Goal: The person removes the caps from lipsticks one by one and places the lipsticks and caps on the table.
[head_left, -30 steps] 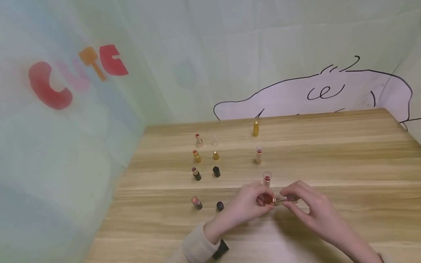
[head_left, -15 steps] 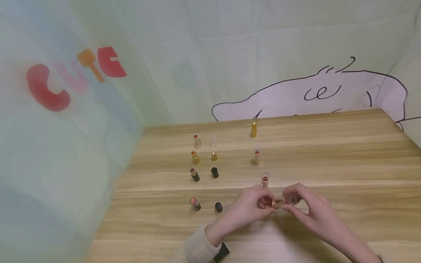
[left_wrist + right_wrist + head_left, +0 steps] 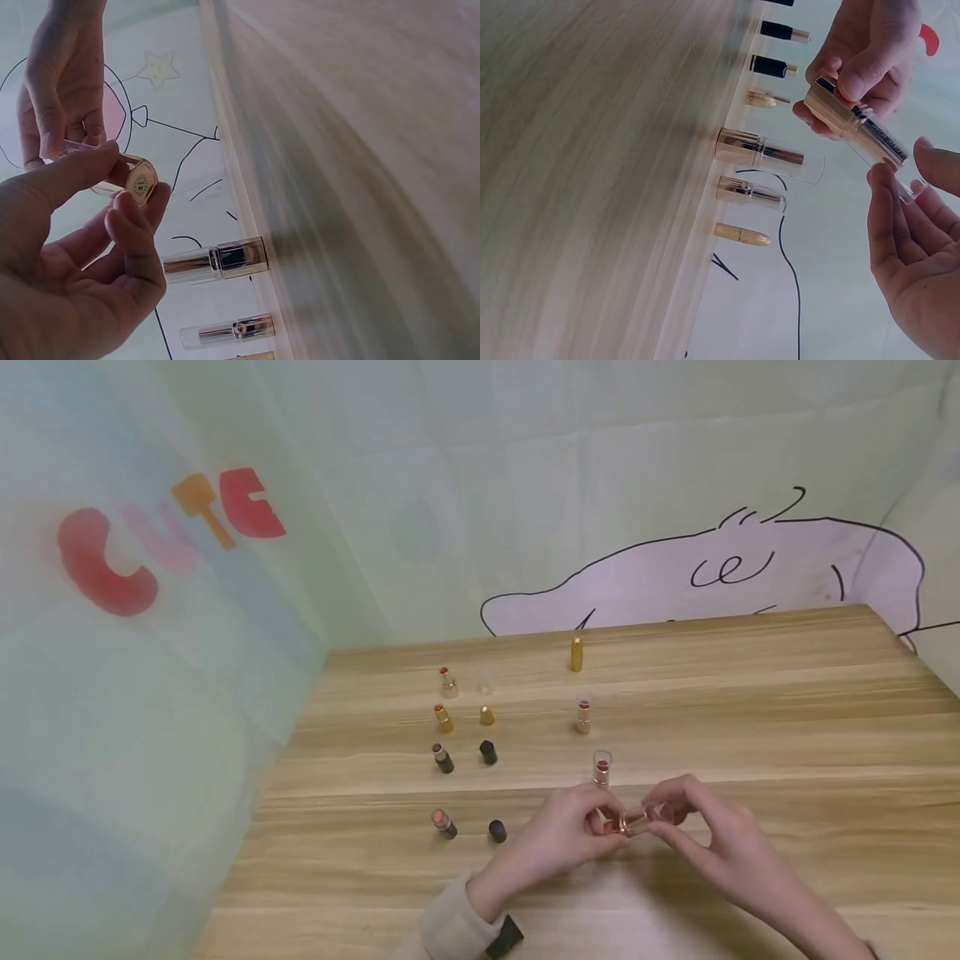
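Note:
Between both hands, a gold lipstick with a clear cap lies tilted above the table's front half. My left hand (image 3: 562, 827) grips the lipstick (image 3: 636, 821) by its shiny gold base; the round label on its underside shows in the left wrist view. At the other end, my right hand (image 3: 723, 835) pinches the clear cap (image 3: 909, 189) between thumb and fingers. The cap surrounds part of the inner tube; how far on it sits I cannot tell. Just behind the hands stands another clear-capped lipstick (image 3: 602, 770), its lower part hidden.
Left of the hands, uncapped lipsticks (image 3: 442, 758) stand in a column beside loose caps (image 3: 488, 752). Farther back are a capped lipstick (image 3: 583, 716) and a gold tube (image 3: 577, 656). A black object (image 3: 506, 937) lies by the left sleeve. Fabric walls border the wooden table (image 3: 787, 710).
The head view has shifted slightly, so the scene sits a little farther left. Both hands keep hold of the same lipstick and its cap, with only a small change in its tilt.

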Action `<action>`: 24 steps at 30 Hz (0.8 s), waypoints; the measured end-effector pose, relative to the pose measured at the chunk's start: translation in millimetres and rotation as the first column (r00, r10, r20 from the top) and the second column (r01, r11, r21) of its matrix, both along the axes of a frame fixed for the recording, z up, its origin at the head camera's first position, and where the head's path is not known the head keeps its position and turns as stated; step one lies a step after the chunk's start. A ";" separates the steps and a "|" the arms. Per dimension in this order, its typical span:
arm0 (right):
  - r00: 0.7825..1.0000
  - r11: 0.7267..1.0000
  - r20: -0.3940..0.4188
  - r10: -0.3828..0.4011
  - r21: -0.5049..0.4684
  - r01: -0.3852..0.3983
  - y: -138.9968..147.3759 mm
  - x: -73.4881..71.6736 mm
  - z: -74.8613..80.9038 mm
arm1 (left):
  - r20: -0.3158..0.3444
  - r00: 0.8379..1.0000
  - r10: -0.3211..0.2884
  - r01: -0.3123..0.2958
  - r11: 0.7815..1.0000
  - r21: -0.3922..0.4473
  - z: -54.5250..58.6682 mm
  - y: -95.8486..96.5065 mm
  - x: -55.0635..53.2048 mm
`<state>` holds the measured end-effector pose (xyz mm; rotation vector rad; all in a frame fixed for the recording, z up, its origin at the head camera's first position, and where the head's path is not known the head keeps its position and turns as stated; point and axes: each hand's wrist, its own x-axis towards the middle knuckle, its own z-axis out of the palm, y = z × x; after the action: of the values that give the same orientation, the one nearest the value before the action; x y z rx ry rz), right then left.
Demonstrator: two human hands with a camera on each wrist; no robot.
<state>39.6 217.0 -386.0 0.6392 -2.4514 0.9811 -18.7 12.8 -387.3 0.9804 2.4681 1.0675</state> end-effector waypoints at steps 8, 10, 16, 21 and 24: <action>0.998 0.998 -0.022 -0.059 -0.001 0.059 2.3 3.1 5.4 | -0.011 1.000 0.007 -0.007 1.000 -0.001 -3.0 -3.3 -0.9; 0.997 0.998 -0.038 -0.068 0.002 0.068 3.3 4.7 9.3 | -0.014 1.000 0.012 -0.012 1.000 -0.005 -3.9 -3.9 -1.6; 0.994 0.997 -0.078 -0.072 -0.029 0.070 10.1 8.7 22.9 | -0.002 1.000 0.020 -0.020 1.000 -0.015 -5.5 -5.0 -3.7; 0.989 0.994 -0.113 -0.097 0.030 0.101 17.4 7.5 24.5 | 0.002 1.000 0.007 -0.007 1.000 -0.023 -5.1 -5.5 -3.9; 0.989 0.993 -0.126 -0.084 0.076 0.094 20.3 5.5 17.7 | 0.004 1.000 -0.014 0.014 0.999 -0.029 -4.8 -5.4 -3.3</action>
<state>45.1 237.3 -368.3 0.5933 -2.3989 0.7876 -22.0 7.5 -392.1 0.9848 2.4635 1.0253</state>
